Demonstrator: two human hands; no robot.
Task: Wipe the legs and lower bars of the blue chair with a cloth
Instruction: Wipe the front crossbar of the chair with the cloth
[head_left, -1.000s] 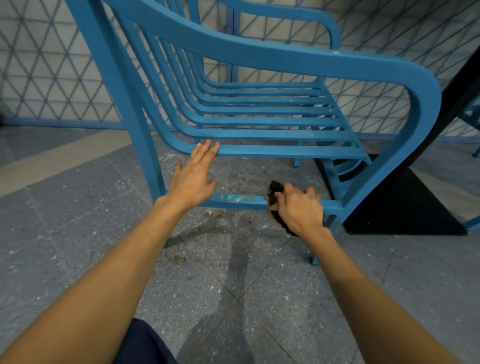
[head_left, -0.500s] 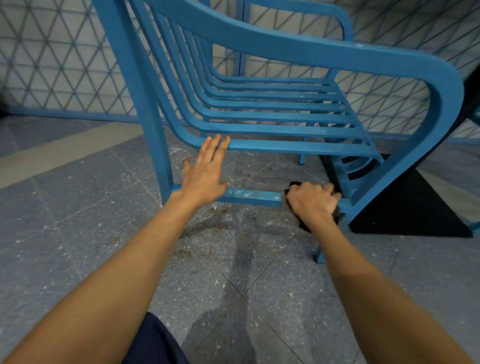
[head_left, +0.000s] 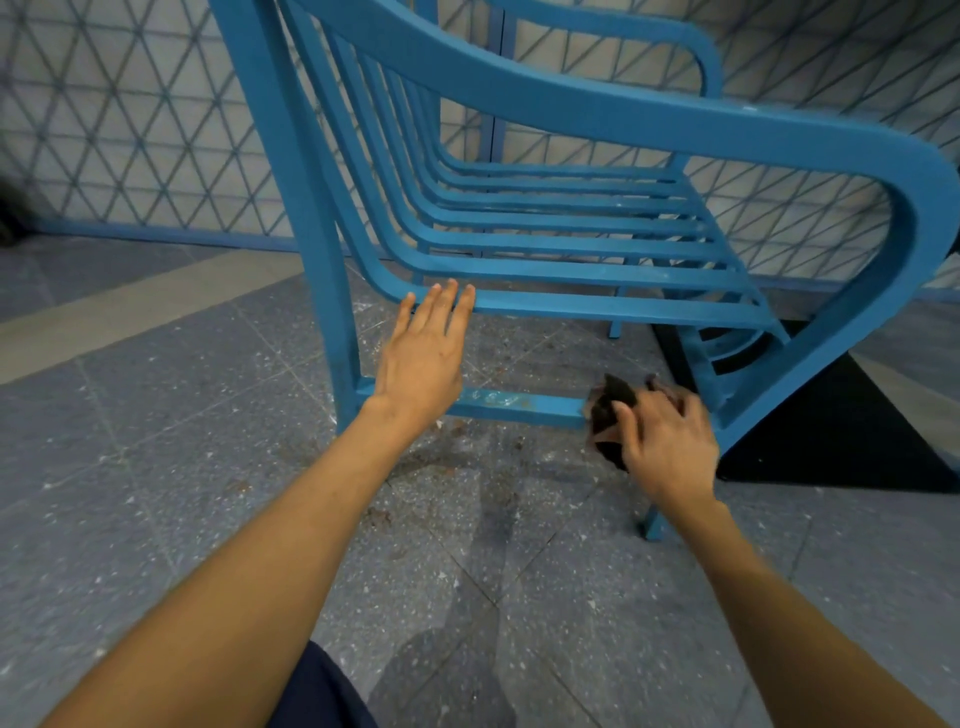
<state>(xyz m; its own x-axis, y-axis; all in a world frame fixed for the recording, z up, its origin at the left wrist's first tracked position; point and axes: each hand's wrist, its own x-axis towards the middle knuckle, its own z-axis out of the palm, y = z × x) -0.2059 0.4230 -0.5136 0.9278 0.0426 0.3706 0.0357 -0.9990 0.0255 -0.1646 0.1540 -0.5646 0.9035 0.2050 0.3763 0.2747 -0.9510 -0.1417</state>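
Observation:
The blue chair (head_left: 571, 249) with a slatted seat stands tilted on the speckled floor. Its lower side bar (head_left: 519, 405) runs between the rear leg (head_left: 317, 270) and the curved front leg (head_left: 810, 353), with pale scuffs near its middle. My left hand (head_left: 423, 353) lies flat with straight fingers, the fingertips touching the seat's near slat. My right hand (head_left: 667, 439) grips a dark cloth (head_left: 610, 413) and holds it against the right end of the lower bar, close to the front leg. Part of the cloth is hidden under my fingers.
Brown dirt crumbs (head_left: 457, 431) lie on the grey floor below the bar. A wall with a diamond grid pattern (head_left: 130, 130) stands behind the chair. A black slanted panel (head_left: 852, 431) sits on the right behind the front leg. A small blue foot (head_left: 652, 525) rests on the floor near my right wrist.
My right hand with the cloth has shifted along the right end of the lower bar, and more of the cloth shows left of the fingers. My left hand stays on the seat slat.

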